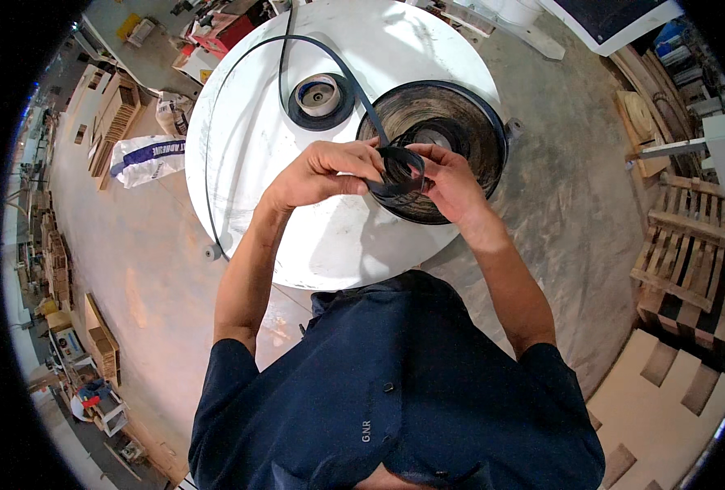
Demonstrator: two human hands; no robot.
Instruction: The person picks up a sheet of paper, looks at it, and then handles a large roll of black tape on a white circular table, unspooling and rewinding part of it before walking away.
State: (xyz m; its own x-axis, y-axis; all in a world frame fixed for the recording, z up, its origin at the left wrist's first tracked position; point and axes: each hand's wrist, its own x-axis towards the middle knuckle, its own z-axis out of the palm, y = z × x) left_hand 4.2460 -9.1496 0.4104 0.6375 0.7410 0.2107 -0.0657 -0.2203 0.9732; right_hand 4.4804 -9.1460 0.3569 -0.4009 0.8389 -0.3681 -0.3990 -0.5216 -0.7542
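Between my two hands is a small coil of dark edge-banding strip point(401, 173), held above the near side of a round white table point(240, 163). My left hand point(330, 173) is closed on the coil's left side, thumb and fingers pinching it. On the opposite side my right hand point(452, 181) grips the coil with thumb and fingers. A long dark strip point(330, 51) arches from the coil up over the table toward the left. Behind my right hand lies a large dark roll point(481, 106). A smaller roll with a pale core point(317, 95) sits left of it.
A white and blue sack point(149, 158) lies on the floor left of the table. Wooden pallets point(689, 237) stand at the right, with notched boards point(664, 392) nearer. Stacked wood pieces point(116, 114) are at the far left. A grey machine point(611, 24) is at the upper right.
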